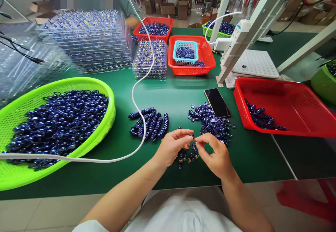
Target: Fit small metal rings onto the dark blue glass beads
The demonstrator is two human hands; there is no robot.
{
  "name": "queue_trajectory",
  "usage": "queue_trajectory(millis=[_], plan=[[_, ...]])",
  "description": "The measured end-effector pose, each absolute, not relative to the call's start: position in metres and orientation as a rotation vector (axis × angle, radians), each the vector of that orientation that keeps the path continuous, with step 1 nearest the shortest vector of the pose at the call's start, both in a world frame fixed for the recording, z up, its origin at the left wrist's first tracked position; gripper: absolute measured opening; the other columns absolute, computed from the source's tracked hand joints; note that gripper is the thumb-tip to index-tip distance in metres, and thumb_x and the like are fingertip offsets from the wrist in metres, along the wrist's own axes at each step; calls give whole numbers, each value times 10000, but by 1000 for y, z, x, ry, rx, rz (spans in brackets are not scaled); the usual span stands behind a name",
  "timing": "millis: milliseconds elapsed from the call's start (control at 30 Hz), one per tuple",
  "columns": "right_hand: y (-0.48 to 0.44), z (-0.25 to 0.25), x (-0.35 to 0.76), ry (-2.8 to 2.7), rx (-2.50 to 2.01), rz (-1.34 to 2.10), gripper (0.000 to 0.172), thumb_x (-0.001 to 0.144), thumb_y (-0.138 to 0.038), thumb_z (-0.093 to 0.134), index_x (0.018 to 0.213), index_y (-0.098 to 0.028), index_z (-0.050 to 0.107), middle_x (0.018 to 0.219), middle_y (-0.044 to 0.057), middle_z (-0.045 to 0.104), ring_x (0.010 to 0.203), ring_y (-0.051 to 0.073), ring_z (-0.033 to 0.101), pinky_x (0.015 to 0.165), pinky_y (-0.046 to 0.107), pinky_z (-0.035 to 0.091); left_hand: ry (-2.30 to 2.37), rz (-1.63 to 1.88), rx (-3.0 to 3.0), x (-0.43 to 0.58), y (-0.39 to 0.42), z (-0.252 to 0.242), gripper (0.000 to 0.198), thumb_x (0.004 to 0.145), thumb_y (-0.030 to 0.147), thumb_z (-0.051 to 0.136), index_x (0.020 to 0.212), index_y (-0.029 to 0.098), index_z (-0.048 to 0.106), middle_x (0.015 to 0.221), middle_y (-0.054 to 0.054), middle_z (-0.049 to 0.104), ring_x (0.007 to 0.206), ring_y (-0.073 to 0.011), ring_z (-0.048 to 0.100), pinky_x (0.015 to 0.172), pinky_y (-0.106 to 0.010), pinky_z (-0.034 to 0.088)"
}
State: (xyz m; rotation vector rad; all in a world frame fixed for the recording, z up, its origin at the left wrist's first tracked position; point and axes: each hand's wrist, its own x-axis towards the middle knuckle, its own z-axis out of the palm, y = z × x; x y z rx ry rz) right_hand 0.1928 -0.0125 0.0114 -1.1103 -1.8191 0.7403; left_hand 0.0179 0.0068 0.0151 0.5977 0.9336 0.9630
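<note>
My left hand is closed in a pinch on a small shiny dark blue part. Fingertips of my right hand meet the same part from the other side. Just below both hands lie several small dark pieces with orange bits. Beyond my right hand spreads a heap of loose, round, dark blue caps, with a black phone resting at its edge. To the left of my hands, dark blue parts lie stacked into rows on the green table.
A large green basket of dark blue parts stands at left, a red basket at right. A white cable crosses the table. Stacked clear trays, more baskets and a metal post stand behind. Another person sits opposite.
</note>
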Motion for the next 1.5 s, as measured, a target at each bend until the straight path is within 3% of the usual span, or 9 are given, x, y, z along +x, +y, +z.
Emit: queue_trajectory(millis=[167, 300, 467, 667, 800, 1167, 1333, 1500], plan=[[-11, 16, 201, -1501, -1013, 1315, 91, 924, -251, 555, 907, -219, 639, 829, 16, 598, 712, 144, 608, 657, 284, 538, 956, 952, 655, 19, 6, 17, 237, 666, 264, 833, 852, 136, 761, 684, -16, 691, 577, -90, 558, 610, -238, 457], [-10, 19, 203, -1423, -885, 1502, 105, 898, -278, 600, 959, -215, 657, 878, 34, 602, 752, 161, 618, 679, 307, 556, 942, 944, 669, 19, 4, 20, 208, 670, 260, 832, 833, 146, 771, 675, -12, 692, 577, -80, 551, 592, -218, 442], [-14, 16, 198, -1576, -991, 1063, 124, 903, -187, 600, 996, -247, 655, 928, 36, 624, 867, 178, 627, 754, 316, 552, 918, 953, 662, 19, 3, 23, 222, 674, 280, 828, 842, 146, 775, 673, -12, 680, 585, -82, 541, 595, -218, 433], [-15, 12, 195, -1823, -1006, 469, 321, 885, -70, 579, 1133, -271, 610, 978, 57, 660, 914, 197, 652, 798, 363, 562, 954, 988, 809, 18, 1, 20, 231, 727, 326, 784, 863, 141, 765, 728, -40, 698, 612, -110, 548, 615, -246, 452], [-17, 12, 197, -1901, -893, 485, 423, 872, -27, 571, 1205, -287, 593, 1000, 60, 666, 916, 194, 660, 769, 353, 578, 987, 986, 902, 16, -1, 20, 224, 757, 339, 763, 864, 142, 759, 742, -43, 709, 643, -123, 582, 626, -240, 464], [-16, 12, 195, -1871, -986, 449, 387, 868, -44, 580, 1175, -278, 606, 990, 60, 663, 907, 196, 660, 772, 355, 571, 1032, 1002, 1031, 19, -10, 19, 216, 798, 337, 730, 924, 164, 756, 849, -79, 744, 792, -208, 679, 705, -298, 552], [-16, 13, 193, -1869, -1022, 415, 341, 870, -57, 568, 1130, -271, 622, 964, 56, 671, 891, 198, 667, 764, 356, 572, 1080, 1052, 1199, 19, -10, 18, 192, 822, 302, 697, 930, 155, 757, 878, -98, 742, 787, -206, 674, 735, -316, 543], [-14, 11, 193, -1905, -1005, 340, 358, 857, -52, 571, 1140, -267, 615, 946, 60, 671, 873, 204, 663, 755, 367, 577, 1179, 1110, 1437, 19, -10, 19, 135, 833, 236, 668, 912, 169, 755, 762, -58, 707, 682, -163, 628, 685, -297, 512]])
